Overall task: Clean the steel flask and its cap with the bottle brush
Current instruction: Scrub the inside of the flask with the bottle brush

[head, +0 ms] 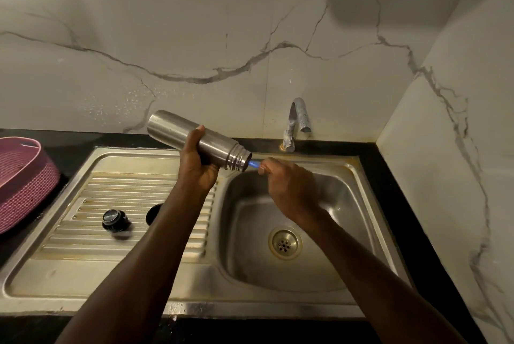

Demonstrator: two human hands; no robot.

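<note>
Both forearms reach over the sink [370, 182] — left hand [196, 165] grips the steel flask [194, 139], tilted mouth-down; right hand [289, 185] pinches the blue bottle brush [253, 164] entering its mouth. Cap [115, 220] rests on the drainboard [83, 201].

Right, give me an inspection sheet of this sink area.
Surface: steel sink, ribbed drainboard stained.
Job's things: steel flask tilted, open mouth toward basin; blue bottle brush inside it; cap on drainboard.
Clutter: second dark piece, partly hidden by forearm.
Hands: left hand grips flask; right hand fingers hold brush handle.
Cables: nothing seen.
Surroundings: tap, no water seen running; pink basket; marble wall.
</note>
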